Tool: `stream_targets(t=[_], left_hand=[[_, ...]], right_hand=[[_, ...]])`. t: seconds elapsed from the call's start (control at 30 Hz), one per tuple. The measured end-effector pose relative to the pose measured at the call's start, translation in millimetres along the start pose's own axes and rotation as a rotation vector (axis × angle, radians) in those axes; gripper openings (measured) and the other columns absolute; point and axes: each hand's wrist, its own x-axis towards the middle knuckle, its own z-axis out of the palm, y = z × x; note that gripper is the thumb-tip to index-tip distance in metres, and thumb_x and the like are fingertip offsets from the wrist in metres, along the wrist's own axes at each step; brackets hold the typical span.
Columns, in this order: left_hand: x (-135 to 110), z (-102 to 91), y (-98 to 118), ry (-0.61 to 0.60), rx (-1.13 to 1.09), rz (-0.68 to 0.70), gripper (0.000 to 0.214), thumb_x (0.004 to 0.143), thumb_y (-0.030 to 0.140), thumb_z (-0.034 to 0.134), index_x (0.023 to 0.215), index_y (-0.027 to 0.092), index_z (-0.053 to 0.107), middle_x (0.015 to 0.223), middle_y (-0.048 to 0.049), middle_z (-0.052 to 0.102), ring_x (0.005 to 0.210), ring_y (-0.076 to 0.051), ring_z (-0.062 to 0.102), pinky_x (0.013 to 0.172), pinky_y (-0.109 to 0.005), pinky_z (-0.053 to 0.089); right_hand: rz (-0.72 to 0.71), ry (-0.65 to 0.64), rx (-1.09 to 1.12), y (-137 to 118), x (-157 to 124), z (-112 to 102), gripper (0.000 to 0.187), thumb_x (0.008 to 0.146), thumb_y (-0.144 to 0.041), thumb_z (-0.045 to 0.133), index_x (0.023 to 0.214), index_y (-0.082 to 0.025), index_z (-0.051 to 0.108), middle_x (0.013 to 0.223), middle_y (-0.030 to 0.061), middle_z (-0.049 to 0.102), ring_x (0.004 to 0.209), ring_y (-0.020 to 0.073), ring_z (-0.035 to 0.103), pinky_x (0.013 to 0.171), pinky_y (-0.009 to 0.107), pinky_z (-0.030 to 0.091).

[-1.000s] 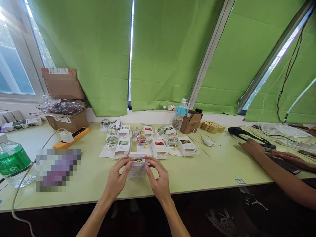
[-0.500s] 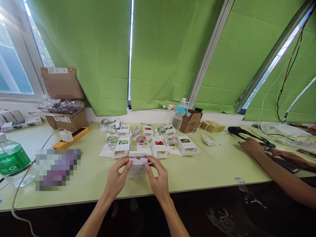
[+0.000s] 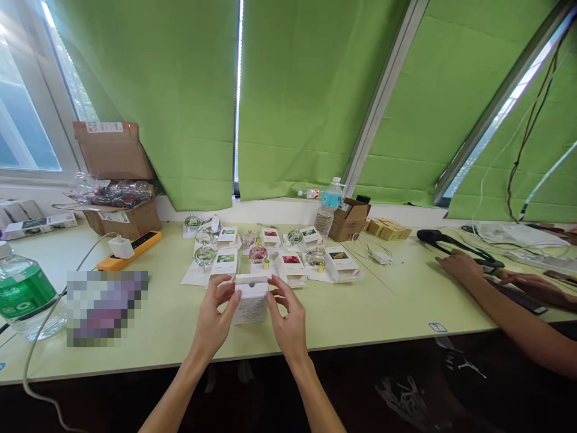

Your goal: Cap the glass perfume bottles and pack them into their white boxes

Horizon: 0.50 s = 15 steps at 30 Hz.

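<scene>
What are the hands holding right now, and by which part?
A small white box, upright: the left hand grips its left side, the right hand its right side, near the top.

The pale green table carries a small white box near its front edge, white cartons and round glass bottles behind it, an orange power strip, a green-labelled water bottle and a white charger.

One view only: head cam, faces fwd & down over table toward green blinds; near edge close.
</scene>
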Motion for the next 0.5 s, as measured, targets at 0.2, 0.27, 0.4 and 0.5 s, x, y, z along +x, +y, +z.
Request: stream_targets(t=[0.2, 0.27, 0.4, 0.5], left_hand=[[6.0, -0.8, -1.8, -0.062, 0.087, 0.075, 0.027, 0.089, 0.035, 0.052, 0.110, 0.020, 0.063, 0.110, -0.0080, 0.068, 0.098, -0.020, 0.066, 0.087, -0.036, 0.053], [8.0, -0.4, -2.8, -0.060, 0.095, 0.080, 0.025, 0.089, 0.033, 0.052, 0.107, 0.020, 0.064, 0.107, -0.0068, 0.069, 0.095, -0.020, 0.066, 0.086, -0.035, 0.053], [9.0, 1.8, -2.6, -0.066, 0.098, 0.092, 0.023, 0.089, 0.027, 0.051, 0.106, 0.022, 0.064, 0.109, -0.0058, 0.068, 0.096, -0.019, 0.065, 0.088, -0.035, 0.052], [6.9, 2.0, -2.4, -0.063, 0.107, 0.103, 0.026, 0.090, 0.027, 0.049, 0.110, 0.024, 0.065, 0.115, -0.0059, 0.066, 0.106, -0.020, 0.062, 0.091, -0.036, 0.051]], right_hand=[[-0.015, -0.055, 0.003, -4.0, 3.9, 2.0, 0.041, 0.092, -0.035, 0.052, 0.130, -0.022, 0.056, 0.127, 0.0111, 0.061, 0.110, 0.0254, 0.060, 0.086, 0.040, 0.055], [-0.032, -0.067, -0.017, -5.7, 5.7, 2.7, 0.036, 0.092, -0.035, 0.052, 0.125, -0.024, 0.061, 0.125, 0.0097, 0.062, 0.111, 0.0251, 0.059, 0.090, 0.040, 0.053], [-0.102, -0.068, -0.049, -6.6, 7.4, 3.8, 0.027, 0.092, -0.032, 0.053, 0.112, -0.024, 0.069, 0.117, 0.0079, 0.066, 0.112, 0.0240, 0.059, 0.097, 0.041, 0.049], [-0.103, -0.054, -0.042, -4.3, 7.3, 4.5, 0.026, 0.093, -0.031, 0.052, 0.112, -0.024, 0.068, 0.115, 0.0083, 0.066, 0.110, 0.0234, 0.059, 0.094, 0.039, 0.050]])
